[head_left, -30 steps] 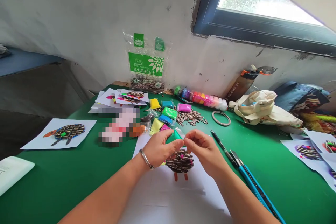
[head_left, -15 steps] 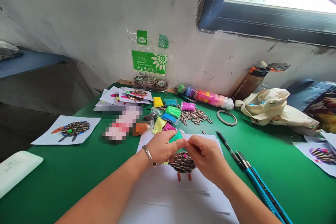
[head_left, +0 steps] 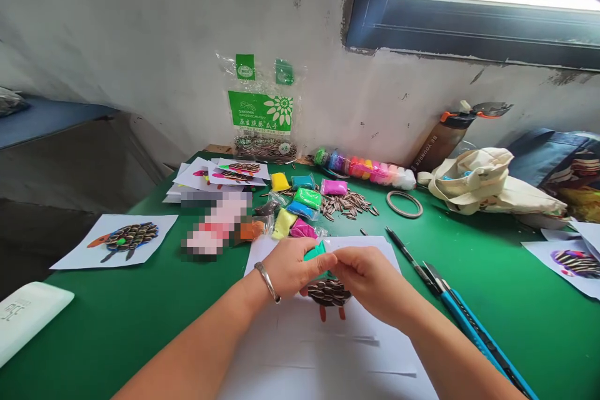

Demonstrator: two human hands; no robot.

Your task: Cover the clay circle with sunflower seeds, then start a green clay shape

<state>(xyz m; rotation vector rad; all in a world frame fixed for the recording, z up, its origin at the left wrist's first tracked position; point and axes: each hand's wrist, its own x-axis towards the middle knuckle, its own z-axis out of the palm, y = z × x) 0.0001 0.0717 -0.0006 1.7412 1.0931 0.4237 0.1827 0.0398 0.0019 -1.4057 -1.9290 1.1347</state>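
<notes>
My left hand (head_left: 296, 265), with a silver bangle at its wrist, is closed around a small packet of teal modelling clay (head_left: 315, 251). The fingers of my right hand (head_left: 368, 275) are pinched together and meet the left thumb at the packet's edge. What the right fingertips grip is hidden. Under both hands lies a picture (head_left: 329, 293) of an animal, its body covered in sunflower seeds, with two orange-brown clay legs. It rests on white paper sheets (head_left: 328, 362). The upper part of the picture is covered by my hands.
Several clay packets (head_left: 308, 198) and loose sunflower seeds (head_left: 349, 205) lie behind my hands. A seed bag (head_left: 262, 115) leans on the wall. To the right are a pen (head_left: 407, 252), cutter knives (head_left: 478, 325) and a ring (head_left: 404, 204). A finished seed picture (head_left: 131, 240) lies left.
Both hands stay together over the picture, and the right hand has rolled slightly, its fingers tucked closer to the left thumb. The camera view has shifted slightly.
</notes>
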